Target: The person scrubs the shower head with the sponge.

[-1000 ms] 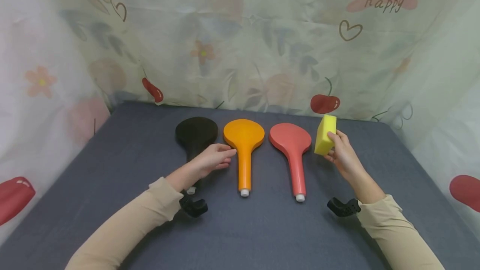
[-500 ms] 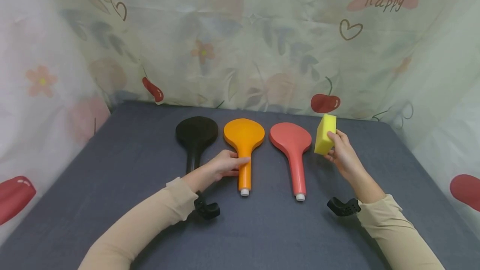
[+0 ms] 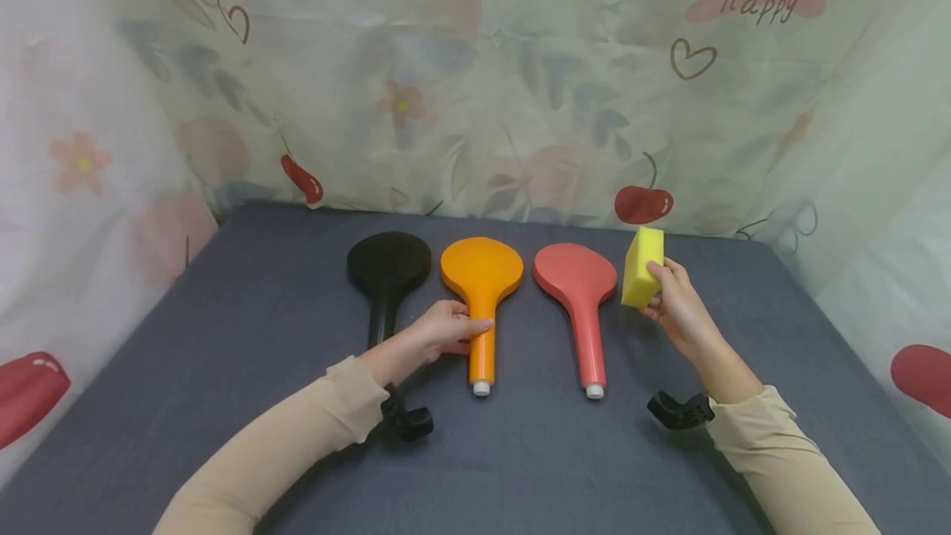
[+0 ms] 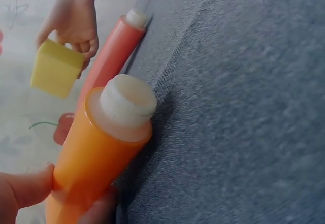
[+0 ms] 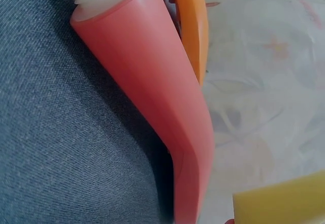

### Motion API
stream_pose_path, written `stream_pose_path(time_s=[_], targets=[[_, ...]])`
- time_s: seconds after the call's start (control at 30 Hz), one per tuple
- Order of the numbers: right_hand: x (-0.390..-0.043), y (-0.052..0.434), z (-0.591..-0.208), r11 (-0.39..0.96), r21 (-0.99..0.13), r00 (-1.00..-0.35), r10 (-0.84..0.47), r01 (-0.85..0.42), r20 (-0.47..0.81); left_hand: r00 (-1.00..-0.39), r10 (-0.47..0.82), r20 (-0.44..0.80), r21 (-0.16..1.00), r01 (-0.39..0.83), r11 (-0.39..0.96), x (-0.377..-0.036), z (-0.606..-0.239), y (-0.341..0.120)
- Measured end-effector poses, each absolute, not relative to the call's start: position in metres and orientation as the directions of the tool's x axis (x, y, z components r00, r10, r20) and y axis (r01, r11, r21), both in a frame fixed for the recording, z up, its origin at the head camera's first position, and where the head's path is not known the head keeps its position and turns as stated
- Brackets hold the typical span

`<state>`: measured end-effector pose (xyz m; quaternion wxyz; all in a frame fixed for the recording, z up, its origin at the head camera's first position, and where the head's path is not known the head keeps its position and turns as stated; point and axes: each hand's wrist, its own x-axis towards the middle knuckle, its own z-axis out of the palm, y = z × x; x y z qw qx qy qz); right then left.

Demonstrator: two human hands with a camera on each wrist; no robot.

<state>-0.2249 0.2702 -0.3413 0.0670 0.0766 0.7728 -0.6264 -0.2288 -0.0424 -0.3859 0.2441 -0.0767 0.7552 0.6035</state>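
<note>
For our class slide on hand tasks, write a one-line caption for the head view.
Left hand grips the orange shower head handle; right hand holds a yellow sponge.

In the head view, the lower handle of the black paddle-shaped shower head (image 3: 386,277) disappears behind the left hand (image 3: 438,332) and its beige sleeve. The fingers of that hand wrap round the handle of the orange paddle-shaped shower head (image 3: 481,287), covering part of it.

The left wrist view cuts off the orange head's round end at the bottom-left edge, and only a thumb tip and a fingertip show.

The right wrist view shows just a corner of the yellow foam sponge block (image 5: 284,203) at the bottom edge. The coral-red paddle-shaped shower head (image 5: 162,112) hides most of the orange one behind it, and the right hand is barely visible.
</note>
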Motion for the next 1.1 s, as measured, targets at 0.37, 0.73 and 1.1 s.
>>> stream_pose_path(time_s=[0.37, 0.73, 1.1], targets=[[-0.220, 0.264, -0.331, 0.219, -0.964, -0.988, -0.005, 0.149, -0.154, -0.922, 0.233, -0.308, 0.945, -0.269, 0.187, -0.220, -0.380, -0.047], [-0.216, 0.239, -0.315, 0.329, -0.942, -0.998, -0.015, 0.060, -0.069, -0.935, 0.344, -0.087, 0.995, -0.067, 0.069, -0.203, -0.371, -0.051], [-0.199, 0.205, -0.309, 0.441, -0.846, -0.954, -0.123, -0.300, 0.274, -0.902, 0.422, 0.093, 0.990, 0.128, 0.053, -0.191, -0.370, -0.048]])
